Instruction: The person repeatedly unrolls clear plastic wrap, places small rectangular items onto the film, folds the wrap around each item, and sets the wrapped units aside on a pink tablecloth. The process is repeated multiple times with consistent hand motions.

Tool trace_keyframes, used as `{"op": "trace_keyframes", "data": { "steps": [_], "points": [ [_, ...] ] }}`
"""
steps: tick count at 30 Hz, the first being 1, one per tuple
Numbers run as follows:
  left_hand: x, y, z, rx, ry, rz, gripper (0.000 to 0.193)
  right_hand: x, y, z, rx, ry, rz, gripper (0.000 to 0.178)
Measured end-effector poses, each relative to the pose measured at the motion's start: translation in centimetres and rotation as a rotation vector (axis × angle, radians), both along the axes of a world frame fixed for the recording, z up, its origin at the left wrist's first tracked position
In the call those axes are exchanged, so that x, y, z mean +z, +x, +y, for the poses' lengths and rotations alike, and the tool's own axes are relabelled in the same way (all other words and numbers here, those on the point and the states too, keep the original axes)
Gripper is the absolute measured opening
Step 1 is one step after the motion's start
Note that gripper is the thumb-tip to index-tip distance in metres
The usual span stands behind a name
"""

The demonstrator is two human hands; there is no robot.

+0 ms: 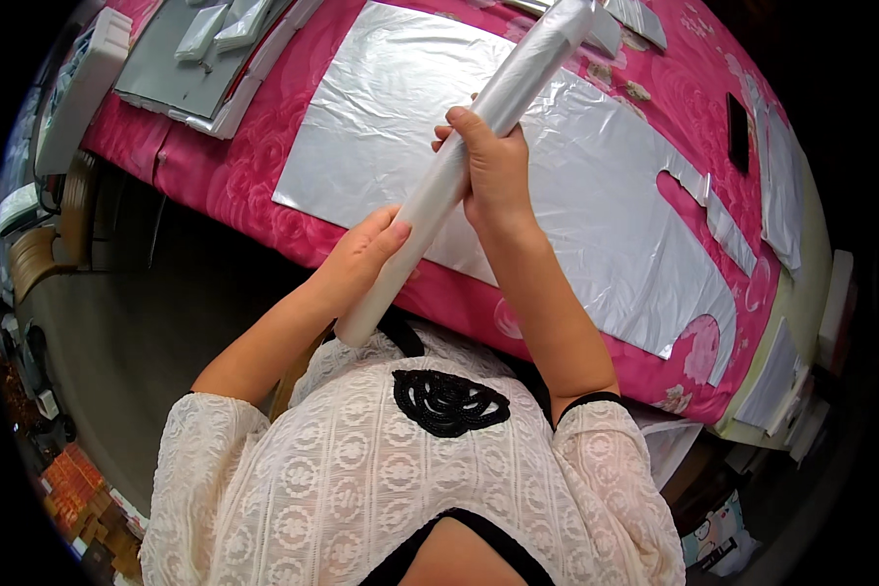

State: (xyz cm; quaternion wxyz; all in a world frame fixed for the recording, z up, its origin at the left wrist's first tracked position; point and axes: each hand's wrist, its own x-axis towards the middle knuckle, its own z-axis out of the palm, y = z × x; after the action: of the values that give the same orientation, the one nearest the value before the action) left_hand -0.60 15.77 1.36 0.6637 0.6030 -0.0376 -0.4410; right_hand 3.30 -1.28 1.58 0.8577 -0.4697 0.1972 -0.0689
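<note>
A long roll of whitish translucent plastic film (418, 217) slants across the middle, its near end close to my torso and its far end over the table. My left hand (366, 246) is closed around its lower part. Higher up, my right hand (493, 161) wraps the roll with the thumb on top. Beneath the roll, a large silvery plastic carrier bag (596, 220) lies flat on the table, a little wrinkled. Its right end has a curved cut-out between two handle strips. The roll hides part of the bag's middle.
A pink floral cloth (239, 195) covers the table. Flat grey sheets (171, 73) with small packets are stacked at the far left. A black phone (737, 134) lies at the right, near another silvery plastic piece (779, 186). A wooden chair (39, 259) stands left of the table.
</note>
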Motion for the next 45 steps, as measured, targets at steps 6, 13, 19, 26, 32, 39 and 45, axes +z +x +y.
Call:
{"op": "trace_keyframes", "data": {
  "steps": [6, 13, 19, 26, 32, 39, 45],
  "points": [
    [-2.3, -0.8, 1.2, -0.148, 0.079, 0.295, 0.054, -2.8, -1.3, -1.6, -0.062, 0.022, 0.060, 0.045],
    [-3.8, -2.4, 5.4, -0.326, -0.001, 0.430, 0.064, -4.4, -0.8, -13.1, -0.262, -0.398, 0.096, 0.043],
    [-3.2, -3.0, 5.5, -0.321, 0.030, 0.424, 0.062, -3.0, -2.1, -14.9, 0.132, -0.587, 0.225, 0.026],
    [-3.3, -3.3, 5.4, -0.320, 0.104, 0.375, 0.068, -2.1, -2.0, -14.0, 0.487, -0.642, 0.246, 0.023],
    [-3.6, -3.1, 6.1, -0.338, 0.076, 0.374, 0.073, -4.0, -1.6, -16.3, 0.381, -0.725, 0.159, 0.018],
    [-3.3, -2.6, 10.0, -0.458, 0.196, 0.454, 0.066, -5.6, -2.9, -31.3, -0.090, -1.035, 0.205, 0.019],
    [-2.0, 0.2, 9.0, -0.704, 0.325, 0.234, 0.050, -6.2, -3.8, -33.2, -0.088, -0.902, 0.152, 0.015]
  ]
}}
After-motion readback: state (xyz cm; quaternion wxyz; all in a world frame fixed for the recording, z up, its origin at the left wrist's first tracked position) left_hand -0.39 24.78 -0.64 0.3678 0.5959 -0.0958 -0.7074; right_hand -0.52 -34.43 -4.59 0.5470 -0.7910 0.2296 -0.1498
